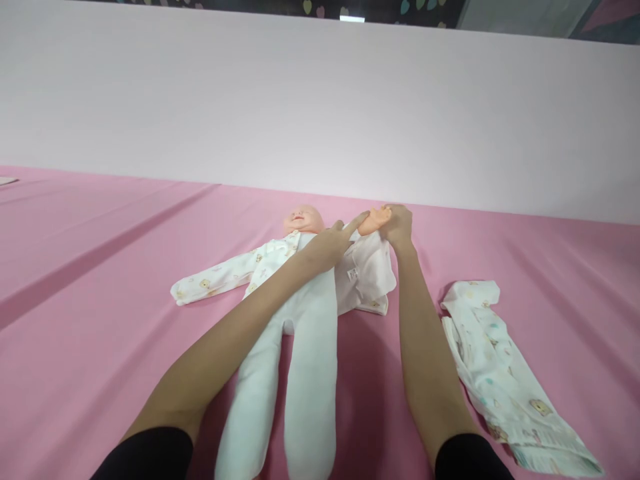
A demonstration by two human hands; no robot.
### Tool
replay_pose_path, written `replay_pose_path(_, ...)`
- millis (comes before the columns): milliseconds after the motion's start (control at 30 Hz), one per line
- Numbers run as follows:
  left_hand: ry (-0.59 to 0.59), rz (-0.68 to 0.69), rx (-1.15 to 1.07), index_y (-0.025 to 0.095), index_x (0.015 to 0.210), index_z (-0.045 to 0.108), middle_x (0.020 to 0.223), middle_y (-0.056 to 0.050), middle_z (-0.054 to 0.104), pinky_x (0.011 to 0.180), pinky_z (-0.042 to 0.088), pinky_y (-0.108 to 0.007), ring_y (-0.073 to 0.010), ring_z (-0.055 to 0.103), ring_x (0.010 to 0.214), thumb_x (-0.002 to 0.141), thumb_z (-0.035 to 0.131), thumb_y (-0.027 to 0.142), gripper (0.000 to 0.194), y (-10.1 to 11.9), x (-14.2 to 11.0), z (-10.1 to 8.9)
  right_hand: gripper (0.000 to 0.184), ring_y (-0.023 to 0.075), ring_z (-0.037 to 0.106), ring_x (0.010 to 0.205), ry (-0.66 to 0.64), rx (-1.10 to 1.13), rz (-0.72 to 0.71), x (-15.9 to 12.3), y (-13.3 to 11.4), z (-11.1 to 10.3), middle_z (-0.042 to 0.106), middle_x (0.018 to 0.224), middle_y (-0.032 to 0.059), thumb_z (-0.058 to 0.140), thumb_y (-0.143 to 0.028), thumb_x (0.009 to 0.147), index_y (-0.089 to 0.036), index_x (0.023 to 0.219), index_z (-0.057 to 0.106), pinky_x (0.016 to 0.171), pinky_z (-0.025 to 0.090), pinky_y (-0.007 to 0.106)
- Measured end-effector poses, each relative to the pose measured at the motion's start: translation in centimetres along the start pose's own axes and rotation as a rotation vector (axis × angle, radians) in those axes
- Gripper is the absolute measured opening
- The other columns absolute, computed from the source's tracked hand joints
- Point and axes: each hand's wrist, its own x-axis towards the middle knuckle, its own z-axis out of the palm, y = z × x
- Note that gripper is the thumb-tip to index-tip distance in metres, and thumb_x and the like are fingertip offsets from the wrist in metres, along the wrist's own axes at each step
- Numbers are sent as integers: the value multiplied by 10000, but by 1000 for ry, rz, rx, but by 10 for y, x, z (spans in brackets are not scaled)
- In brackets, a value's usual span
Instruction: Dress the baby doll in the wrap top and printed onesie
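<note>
A baby doll (313,333) with a soft white body lies on its back, its head (303,219) at the far end. It wears a white printed shirt (273,257) on one side; that sleeve stretches out to the left. The shirt's other half (367,273) is spread open, its label showing. My left hand (330,245) is closed around the doll's arm near the wrist, its index finger extended along the doll's hand (374,221). At the doll's fingertips, my right hand (399,225) is closed on that same small hand; its own fingertips are mostly hidden.
Folded white printed pants (510,373) lie on the pink sheet (100,267), right of my right forearm. A white wall panel (320,107) rises behind the doll's head. Creases run across the sheet.
</note>
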Motion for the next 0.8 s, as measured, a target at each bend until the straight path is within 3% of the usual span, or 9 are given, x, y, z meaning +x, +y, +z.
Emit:
replay_pose_path(100,-30,-72,78,199,1431,154,986,-132,547,610,398,-267,-179,594,701,929,293,224,522,-9,2,7,221,177,544,782,206,92,-35,-2,-7,-9,633,877,96,498,-228,707,-143,862,632,662,384,247)
replay_pose_path(267,-97,-50,193,278,1440,117,963,-106,551,601,389,-256,-175,601,713,899,281,119,587,-14,-1,12,225,161,534,697,310,80,-104,-5,-17,-13,617,746,45,483,-113,604,-159,758,640,609,368,252)
replay_pose_path(367,-156,-69,212,283,1445,84,966,-107,547,626,395,-261,-183,608,742,881,299,88,634,-10,-1,13,229,158,520,711,362,-37,-137,-9,-24,-15,608,796,33,462,-72,569,-175,699,621,603,354,254)
replay_pose_path(600,-143,-199,128,319,1433,121,1006,-125,544,660,419,-291,-248,612,862,879,322,130,619,-3,8,19,185,148,496,688,278,-117,-183,-17,-33,-21,600,792,29,505,-84,557,-171,698,588,561,327,241)
replay_pose_path(800,-127,-216,129,295,1432,131,1013,-137,557,690,434,-327,-271,606,890,875,312,178,597,-1,12,25,249,158,520,732,243,-94,-135,-17,-26,-24,599,852,60,506,-82,584,-160,784,632,636,390,268)
